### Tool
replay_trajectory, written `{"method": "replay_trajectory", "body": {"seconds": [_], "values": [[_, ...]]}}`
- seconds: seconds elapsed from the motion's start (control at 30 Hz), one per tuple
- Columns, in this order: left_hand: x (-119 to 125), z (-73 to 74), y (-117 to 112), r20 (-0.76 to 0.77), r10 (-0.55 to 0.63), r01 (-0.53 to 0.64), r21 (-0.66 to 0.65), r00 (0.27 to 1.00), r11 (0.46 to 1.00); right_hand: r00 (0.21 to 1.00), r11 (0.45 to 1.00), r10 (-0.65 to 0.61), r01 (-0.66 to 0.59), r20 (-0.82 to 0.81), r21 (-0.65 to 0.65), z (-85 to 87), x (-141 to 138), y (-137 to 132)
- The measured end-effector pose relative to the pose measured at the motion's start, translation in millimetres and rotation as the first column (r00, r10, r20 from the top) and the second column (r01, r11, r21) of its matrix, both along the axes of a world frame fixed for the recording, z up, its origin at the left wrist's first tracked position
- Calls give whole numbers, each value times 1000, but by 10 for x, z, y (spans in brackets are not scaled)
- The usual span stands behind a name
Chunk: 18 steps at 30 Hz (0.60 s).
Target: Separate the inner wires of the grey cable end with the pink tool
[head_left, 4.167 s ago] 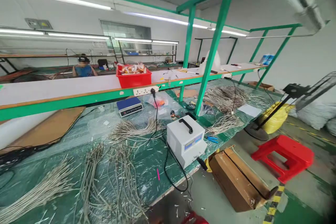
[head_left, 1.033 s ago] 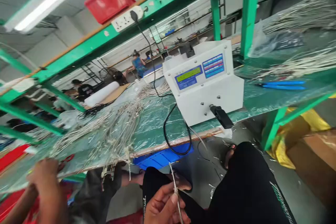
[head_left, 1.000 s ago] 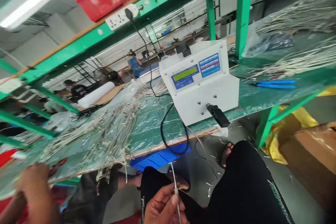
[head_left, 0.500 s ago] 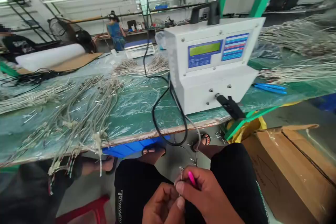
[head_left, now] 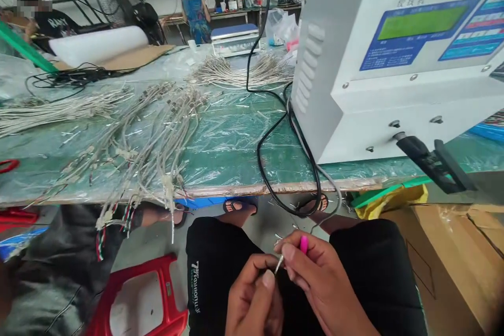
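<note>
My left hand point(head_left: 254, 299) pinches the end of a thin grey cable point(head_left: 279, 263) low in the middle of the view, above my lap. Against that cable tip my right hand point(head_left: 318, 289) holds a small pink tool point(head_left: 303, 244), fingers closed round it. Both hands touch at the cable end. Just above them is the green bench edge point(head_left: 220, 189). A white machine point(head_left: 394, 58) with a green display and a black crank handle point(head_left: 433, 163) stands on the bench to the right. Bundles of grey cables point(head_left: 153, 131) lie on the bench to the left.
Black power cords point(head_left: 283, 168) loop off the bench edge. A red stool point(head_left: 137, 304) stands at lower left, a cardboard box point(head_left: 460, 257) at lower right. Another person's dark-clothed legs point(head_left: 59, 268) sit at my left. Other people work at far benches beside a fan point(head_left: 108, 2).
My head has dropped and moved closer to the bench, so the machine looms larger. My right hand came in with the pink tool and met the cable end held in my left hand.
</note>
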<state>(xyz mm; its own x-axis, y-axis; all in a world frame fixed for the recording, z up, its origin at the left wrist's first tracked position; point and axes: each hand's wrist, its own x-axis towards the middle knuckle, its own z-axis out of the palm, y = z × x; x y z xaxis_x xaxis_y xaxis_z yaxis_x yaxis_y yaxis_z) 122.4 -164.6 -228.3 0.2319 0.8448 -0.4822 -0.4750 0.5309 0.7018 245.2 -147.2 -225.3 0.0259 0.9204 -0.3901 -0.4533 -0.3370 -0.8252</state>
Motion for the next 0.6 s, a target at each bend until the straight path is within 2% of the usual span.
{"method": "replay_trajectory", "body": {"seconds": [0.07,0.17,0.23,0.3,0.37,0.47,0.53,0.6], "values": [[40,40,34,-94,-28,28,5,995,1000,997,999,-30,27,75,39,0,48,10],[108,128,99,-160,-81,87,34,984,996,984,997,-1,-12,178,70,2,112,19],[142,174,139,-119,-105,107,12,987,994,974,997,1,-19,227,77,11,154,34],[156,191,165,-57,-102,99,-55,993,994,963,994,-88,68,254,85,11,206,52],[157,182,174,-21,-62,59,-111,998,992,955,976,-218,207,201,74,-3,276,59],[154,150,168,-6,-8,7,-143,1000,990,923,923,-384,383,33,31,-33,398,18],[162,134,160,38,0,7,-170,999,985,896,896,-445,444,14,18,-38,468,-45],[179,124,152,89,6,11,-185,996,983,903,903,-430,430,17,-4,-20,512,-117]]}}
